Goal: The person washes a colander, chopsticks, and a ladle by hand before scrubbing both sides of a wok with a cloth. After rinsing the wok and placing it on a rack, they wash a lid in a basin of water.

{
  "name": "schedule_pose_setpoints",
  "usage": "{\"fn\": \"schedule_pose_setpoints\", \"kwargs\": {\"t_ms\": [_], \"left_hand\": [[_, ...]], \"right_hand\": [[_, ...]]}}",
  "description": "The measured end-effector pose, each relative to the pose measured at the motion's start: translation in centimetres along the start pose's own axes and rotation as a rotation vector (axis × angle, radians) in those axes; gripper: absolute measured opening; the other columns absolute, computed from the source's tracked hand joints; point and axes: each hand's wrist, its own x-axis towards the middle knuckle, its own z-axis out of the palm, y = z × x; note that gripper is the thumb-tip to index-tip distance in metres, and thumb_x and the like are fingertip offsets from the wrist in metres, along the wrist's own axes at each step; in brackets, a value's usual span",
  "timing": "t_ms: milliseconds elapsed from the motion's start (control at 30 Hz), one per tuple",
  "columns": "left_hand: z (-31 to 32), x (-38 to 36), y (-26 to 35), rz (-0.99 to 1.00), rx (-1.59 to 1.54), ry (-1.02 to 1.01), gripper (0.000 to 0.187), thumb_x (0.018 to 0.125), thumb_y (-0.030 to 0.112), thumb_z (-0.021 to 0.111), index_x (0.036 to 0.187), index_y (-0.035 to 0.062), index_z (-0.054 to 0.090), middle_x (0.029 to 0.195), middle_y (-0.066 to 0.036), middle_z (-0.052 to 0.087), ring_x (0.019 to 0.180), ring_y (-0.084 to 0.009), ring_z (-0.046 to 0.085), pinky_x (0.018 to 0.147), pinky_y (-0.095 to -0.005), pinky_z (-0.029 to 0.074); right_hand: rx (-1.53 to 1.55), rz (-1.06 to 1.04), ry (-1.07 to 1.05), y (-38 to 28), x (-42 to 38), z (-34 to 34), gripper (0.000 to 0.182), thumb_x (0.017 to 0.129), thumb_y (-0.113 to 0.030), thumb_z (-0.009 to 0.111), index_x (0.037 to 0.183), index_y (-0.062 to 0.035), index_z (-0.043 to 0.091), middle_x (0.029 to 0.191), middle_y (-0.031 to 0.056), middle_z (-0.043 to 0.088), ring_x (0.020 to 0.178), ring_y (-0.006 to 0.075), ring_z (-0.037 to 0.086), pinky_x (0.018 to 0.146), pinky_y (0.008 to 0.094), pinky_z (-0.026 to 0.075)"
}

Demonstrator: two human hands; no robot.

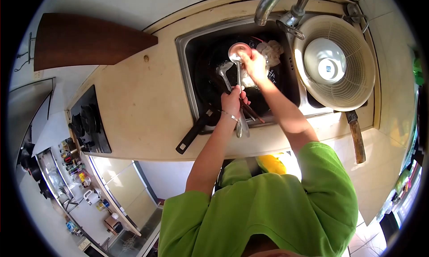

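Note:
Over the sink [182, 56], my left hand [232, 100] is closed round a bundle of utensils, among them a metal ladle [225, 68], a spoon and brown chopsticks [254, 112]. My right hand [254, 65] grips the round metal head of a second ladle [239, 50], whose handle runs down to my left hand. A dark pan with a black handle [194, 134] lies in the sink beneath both hands. White crumpled material [271, 52] sits in the sink beside my right hand.
Right of the sink, a cream colander [364, 62] holds a white bowl [325, 60]. A wooden handle [355, 138] sticks out below it. The faucet [269, 6] hangs over the sink's back edge. A dark brown board [89, 40] is at the upper left, and a cooktop [91, 123] at the far left.

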Motion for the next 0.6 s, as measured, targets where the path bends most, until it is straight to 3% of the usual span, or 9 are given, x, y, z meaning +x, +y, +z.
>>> {"fn": "schedule_pose_setpoints", "kwargs": {"t_ms": [33,100,167,300,367,467,533,567,600], "left_hand": [[0.1,-0.2,-0.2,0.0,0.028,0.031,0.016,0.083,0.017,0.046,0.078,0.0015,0.051,0.055,-0.003,0.045,0.045,-0.0143,0.045,0.047,-0.0315,0.044],[-0.1,-0.2,-0.5,0.005,0.042,0.064,0.016,0.083,0.017,0.046,0.078,0.0016,0.051,0.054,-0.003,0.044,0.044,-0.0142,0.045,0.045,-0.0309,0.043],[-1.3,-0.2,-0.8,0.014,0.157,0.066,0.018,0.082,0.018,0.048,0.076,0.0018,0.051,0.052,-0.002,0.044,0.042,-0.0137,0.043,0.043,-0.0299,0.042],[-1.8,-0.5,-0.3,0.125,0.399,0.149,0.016,0.081,0.015,0.05,0.072,0.0013,0.051,0.051,-0.003,0.047,0.038,-0.0104,0.043,0.035,-0.0239,0.038],[-2.4,-0.4,-0.2,0.116,0.465,0.139,0.016,0.081,0.013,0.05,0.071,0.0007,0.05,0.051,-0.003,0.047,0.037,-0.0096,0.043,0.033,-0.0223,0.036],[-2.9,-1.1,1.0,0.133,0.533,0.04,0.015,0.081,0.013,0.049,0.074,-0.0006,0.05,0.051,-0.004,0.047,0.037,-0.0099,0.043,0.035,-0.0226,0.036],[-3.1,-1.4,1.5,0.12,0.456,0.016,0.016,0.081,0.014,0.05,0.075,-0.0009,0.05,0.051,-0.004,0.047,0.038,-0.0101,0.043,0.037,-0.0229,0.037],[-3.2,-1.5,1.6,0.107,0.379,-0.008,0.016,0.081,0.014,0.05,0.076,-0.0011,0.05,0.052,-0.004,0.046,0.039,-0.0103,0.042,0.038,-0.0232,0.038],[-3.3,-1.2,1.6,0.111,0.333,-0.03,0.018,0.081,0.017,0.05,0.079,-0.0014,0.05,0.052,-0.004,0.046,0.04,-0.0111,0.043,0.041,-0.0239,0.039]], "right_hand": [[0.204,0.085,-0.032,0.8,-0.5,0.3,0.021,0.075,-0.02,0.062,0.08,0.0002,0.057,0.063,0.0048,0.057,0.046,0.0087,0.052,0.041,0.0203,0.042],[0.272,0.323,-0.198,0.8,-0.3,-0.6,0.021,0.076,-0.018,0.061,0.085,0.0009,0.056,0.064,0.0054,0.057,0.046,0.0097,0.053,0.04,0.0198,0.042],[0.097,0.3,-0.389,0.9,1.1,-2.1,0.021,0.074,-0.017,0.062,0.083,0.0016,0.057,0.065,0.009,0.058,0.049,0.0124,0.056,0.043,0.0252,0.045],[-0.955,-0.474,-0.793,-4.4,4.5,-3.4,0.025,0.062,-0.016,0.066,0.081,-0.0025,0.059,0.074,0.0164,0.058,0.071,0.0291,0.058,0.063,0.0382,0.044],[-1.153,-0.678,-1.044,-6.7,5.1,-2.5,0.027,0.058,-0.019,0.067,0.079,-0.0035,0.059,0.07,0.0156,0.058,0.072,0.0333,0.055,0.063,0.0401,0.044],[-1.249,-0.676,-1.087,-8.3,4.3,-1.8,0.025,0.06,-0.021,0.065,0.077,-0.0035,0.06,0.071,0.0151,0.059,0.069,0.0318,0.056,0.062,0.0386,0.044],[-0.851,-0.529,-1.081,-8.0,5.1,-2.1,0.027,0.063,-0.026,0.064,0.077,-0.0032,0.061,0.072,0.0154,0.059,0.068,0.0283,0.058,0.061,0.035,0.045],[-0.851,-0.529,-1.089,-7.6,4.6,-2.0,0.027,0.063,-0.026,0.064,0.077,-0.0032,0.061,0.072,0.0154,0.059,0.068,0.0283,0.058,0.061,0.035,0.045],[-0.805,-0.425,-0.806,-7.3,3.7,-2.0,0.028,0.065,-0.028,0.063,0.077,-0.003,0.061,0.073,0.0149,0.06,0.067,0.0254,0.059,0.061,0.0335,0.045]]}}
